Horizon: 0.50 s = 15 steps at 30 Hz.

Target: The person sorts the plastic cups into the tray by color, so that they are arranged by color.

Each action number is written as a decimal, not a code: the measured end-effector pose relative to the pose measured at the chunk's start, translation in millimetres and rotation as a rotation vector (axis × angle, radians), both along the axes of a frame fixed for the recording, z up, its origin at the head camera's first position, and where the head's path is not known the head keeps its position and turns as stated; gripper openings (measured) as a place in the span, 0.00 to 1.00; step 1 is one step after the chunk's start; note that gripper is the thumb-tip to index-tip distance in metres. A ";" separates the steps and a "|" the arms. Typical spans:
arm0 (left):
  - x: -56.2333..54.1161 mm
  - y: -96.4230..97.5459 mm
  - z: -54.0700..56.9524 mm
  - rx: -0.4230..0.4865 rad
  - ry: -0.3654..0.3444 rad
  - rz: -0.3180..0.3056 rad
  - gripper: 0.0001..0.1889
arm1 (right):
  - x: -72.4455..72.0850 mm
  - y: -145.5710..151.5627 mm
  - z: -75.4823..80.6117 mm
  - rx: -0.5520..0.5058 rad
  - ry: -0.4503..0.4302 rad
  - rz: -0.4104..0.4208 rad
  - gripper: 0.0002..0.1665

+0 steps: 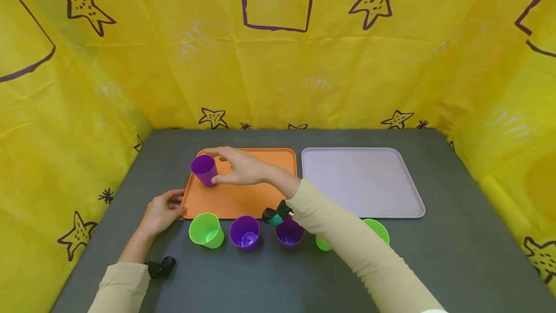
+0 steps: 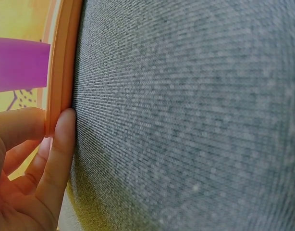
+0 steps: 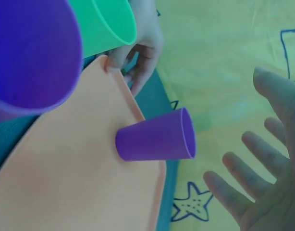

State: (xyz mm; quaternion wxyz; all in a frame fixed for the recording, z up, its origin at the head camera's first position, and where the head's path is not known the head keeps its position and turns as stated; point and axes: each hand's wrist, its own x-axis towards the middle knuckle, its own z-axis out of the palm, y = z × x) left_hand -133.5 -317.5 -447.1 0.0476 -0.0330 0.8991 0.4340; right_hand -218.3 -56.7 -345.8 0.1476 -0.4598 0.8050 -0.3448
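A purple cup (image 1: 205, 170) stands upright near the left rim of the orange tray (image 1: 247, 202). My right hand (image 1: 243, 167) is just right of that cup, and in the right wrist view its fingers (image 3: 255, 185) are spread, with a gap between them and the cup. My left hand (image 1: 159, 212) pinches the tray's near left corner. In the left wrist view, thumb and fingers (image 2: 61, 149) lie on either side of the orange rim, low against the dark grey cloth (image 2: 186, 106).
Before the trays stand a green cup (image 1: 206, 231), two purple cups, one here (image 1: 244, 233) and one (image 1: 290, 233) by the right wrist, and more green (image 1: 377, 230) partly behind the right sleeve. A pale lilac tray (image 1: 360, 182) lies at right. Yellow cloth (image 1: 269, 71) encloses the table.
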 end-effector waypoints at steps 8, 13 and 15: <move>-1.3 -1.3 -2.3 -0.012 0.012 0.003 0.27 | 9.7 27.8 5.7 -0.003 -0.035 0.082 0.40; -1.5 -2.2 -4.2 -0.005 0.014 0.004 0.27 | 16.0 43.0 1.2 0.034 -0.054 0.101 0.40; -1.3 -1.8 -4.2 0.004 0.007 0.003 0.27 | 18.9 48.9 -1.4 0.053 -0.061 0.115 0.40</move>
